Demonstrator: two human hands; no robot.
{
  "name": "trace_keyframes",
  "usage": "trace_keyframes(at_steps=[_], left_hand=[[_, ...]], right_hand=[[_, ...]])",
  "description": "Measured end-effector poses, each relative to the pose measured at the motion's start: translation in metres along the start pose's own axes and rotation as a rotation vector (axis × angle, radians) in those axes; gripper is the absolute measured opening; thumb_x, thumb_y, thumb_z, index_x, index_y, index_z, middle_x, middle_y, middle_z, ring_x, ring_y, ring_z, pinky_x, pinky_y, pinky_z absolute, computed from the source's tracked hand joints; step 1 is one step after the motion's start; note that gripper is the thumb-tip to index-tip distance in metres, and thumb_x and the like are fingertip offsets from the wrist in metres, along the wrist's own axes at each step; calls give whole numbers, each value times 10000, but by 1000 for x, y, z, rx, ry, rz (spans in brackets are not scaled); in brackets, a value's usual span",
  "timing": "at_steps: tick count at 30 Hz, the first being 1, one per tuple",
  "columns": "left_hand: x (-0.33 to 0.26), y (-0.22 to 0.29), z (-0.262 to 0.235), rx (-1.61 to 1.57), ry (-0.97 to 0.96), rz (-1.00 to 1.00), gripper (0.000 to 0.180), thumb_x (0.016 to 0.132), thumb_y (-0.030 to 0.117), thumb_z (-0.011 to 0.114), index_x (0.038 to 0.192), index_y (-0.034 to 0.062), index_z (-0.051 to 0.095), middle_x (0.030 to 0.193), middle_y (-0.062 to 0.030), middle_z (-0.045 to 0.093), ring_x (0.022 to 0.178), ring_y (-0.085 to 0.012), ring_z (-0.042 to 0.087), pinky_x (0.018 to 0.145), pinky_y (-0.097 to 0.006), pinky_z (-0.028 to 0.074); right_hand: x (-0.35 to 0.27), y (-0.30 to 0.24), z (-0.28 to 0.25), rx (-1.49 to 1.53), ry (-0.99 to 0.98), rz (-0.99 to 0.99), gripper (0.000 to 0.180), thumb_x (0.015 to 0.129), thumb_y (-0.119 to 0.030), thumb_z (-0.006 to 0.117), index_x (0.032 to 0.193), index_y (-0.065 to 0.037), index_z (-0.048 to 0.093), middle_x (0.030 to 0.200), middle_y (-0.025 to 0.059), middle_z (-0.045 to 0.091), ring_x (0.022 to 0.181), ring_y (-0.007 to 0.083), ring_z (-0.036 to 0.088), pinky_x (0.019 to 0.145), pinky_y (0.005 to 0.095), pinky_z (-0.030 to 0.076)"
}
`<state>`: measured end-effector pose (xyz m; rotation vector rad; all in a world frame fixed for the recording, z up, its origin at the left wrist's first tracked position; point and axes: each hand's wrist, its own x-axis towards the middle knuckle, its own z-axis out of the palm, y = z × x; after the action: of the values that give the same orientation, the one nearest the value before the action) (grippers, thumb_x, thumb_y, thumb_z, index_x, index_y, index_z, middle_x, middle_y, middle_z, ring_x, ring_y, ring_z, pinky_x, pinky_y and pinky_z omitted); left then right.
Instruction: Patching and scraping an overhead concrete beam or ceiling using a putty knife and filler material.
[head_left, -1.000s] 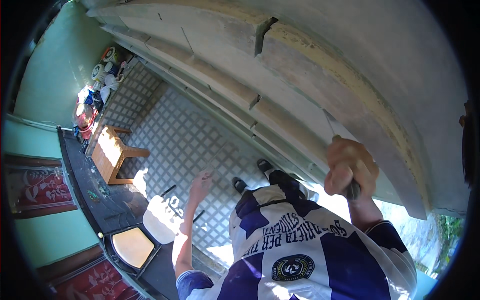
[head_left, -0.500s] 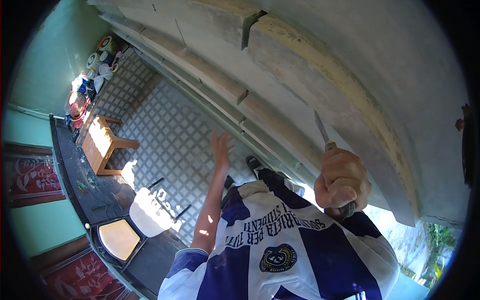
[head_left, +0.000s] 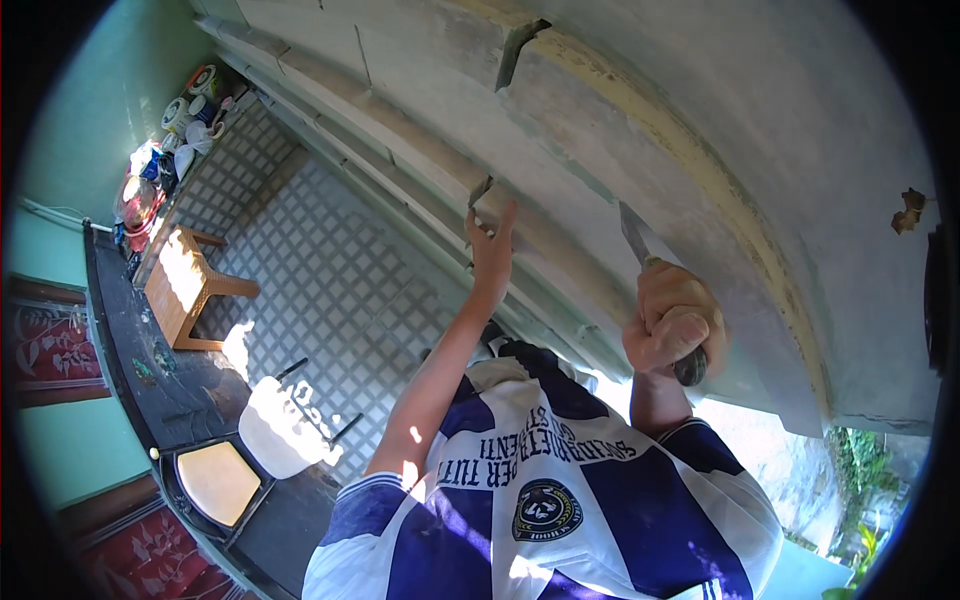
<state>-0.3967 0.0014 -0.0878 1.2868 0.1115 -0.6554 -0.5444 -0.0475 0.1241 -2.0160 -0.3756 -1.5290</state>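
In my right hand (head_left: 672, 318) is a scraper (head_left: 634, 236) with a dark handle and a flat metal blade, the fingers wrapped round the grip. The blade points up toward the pale wall (head_left: 590, 130); its tip is at or very near the edge of a scraped grey-green patch. My left hand (head_left: 490, 255) reaches up to a long ledge (head_left: 425, 150) on the wall, beside a dark gap in it. Its fingers are apart and hold nothing; they appear to rest on the ledge's edge.
A yellowish raised band (head_left: 680, 150) curves along the wall above the scraper. Down on the left, an orange-brown stool (head_left: 185, 290) and a white chair (head_left: 280, 430) stand on a tiled floor (head_left: 300, 250). Paint buckets (head_left: 178, 115) and bags sit in the far corner. Plants (head_left: 862, 470) show at lower right.
My left hand has risen to the right, from above the floor to the ledge. The right hand with the scraper has moved slightly up and left, and the blade now shows broader.
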Motion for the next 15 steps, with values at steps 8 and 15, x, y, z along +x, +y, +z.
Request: trace_keyframes(at_steps=[8, 15], left_hand=[[6, -3, 4, 18, -1, 145, 957, 805, 449, 799, 1447, -41, 286, 1176, -132, 511, 938, -159, 567, 643, -310, 492], [4, 0, 0, -14, 25, 130, 976, 773, 410, 839, 1456, -13, 285, 1221, -144, 495, 892, -174, 593, 618, -299, 498]], right_hand=[[1, 11, 2, 143, 131, -5, 354, 1037, -153, 450, 716, -4, 427, 529, 81, 463, 425, 154, 418, 375, 291, 351], [1, 8, -1, 151, 120, -18, 365, 1038, -155, 446, 703, -17, 408, 529, 78, 464, 419, 148, 406, 376, 284, 340]])
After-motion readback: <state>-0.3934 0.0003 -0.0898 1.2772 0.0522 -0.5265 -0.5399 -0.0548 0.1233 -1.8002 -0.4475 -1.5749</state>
